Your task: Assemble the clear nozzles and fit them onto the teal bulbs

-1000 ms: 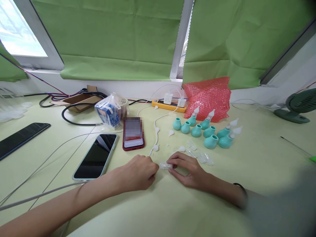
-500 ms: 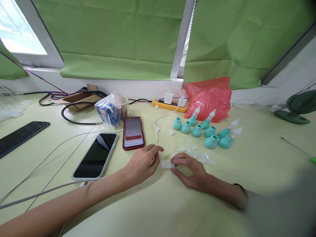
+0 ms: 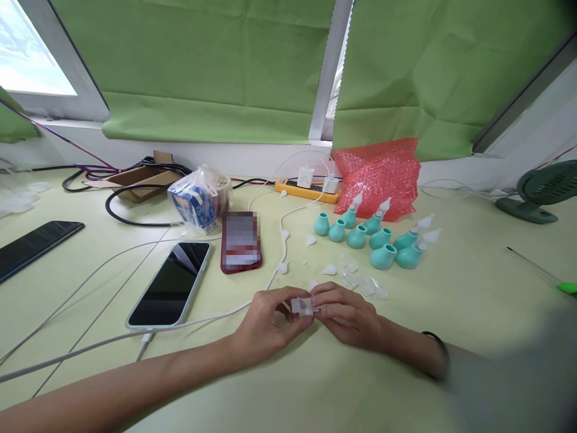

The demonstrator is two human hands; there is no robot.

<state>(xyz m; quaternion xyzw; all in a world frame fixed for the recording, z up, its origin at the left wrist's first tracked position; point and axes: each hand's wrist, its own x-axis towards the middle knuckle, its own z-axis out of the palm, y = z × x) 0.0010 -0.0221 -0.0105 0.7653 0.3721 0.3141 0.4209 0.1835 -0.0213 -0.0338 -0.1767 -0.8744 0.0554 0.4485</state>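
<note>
A small clear plastic piece (image 3: pixel 303 307) is held between both hands, low over the table. My left hand (image 3: pixel 273 322) grips its left side, with the thumb below and the index finger above. My right hand (image 3: pixel 349 314) pinches its right end, the fingertips close to those of the left. Beyond the right hand lie several clear plastic parts (image 3: pixel 360 282) and a white pointed tip (image 3: pixel 329 270). Several turquoise bulbs (image 3: pixel 383 257) stand farther back, some carrying a clear nozzle (image 3: pixel 384 207).
A red-cased phone (image 3: pixel 241 243) and a pale-cased phone (image 3: pixel 169 285) lie to the left. A white cable (image 3: pixel 216 315) crosses behind my left hand. At the back are a red bubble-wrap bag (image 3: pixel 378 177) and an orange power strip (image 3: pixel 293 189). A green-handled screwdriver (image 3: pixel 567 288) lies far right.
My left hand has come down and right from above the cable and closed on the clear plastic piece. The right hand keeps its hold, with its fingers drawn closer together.
</note>
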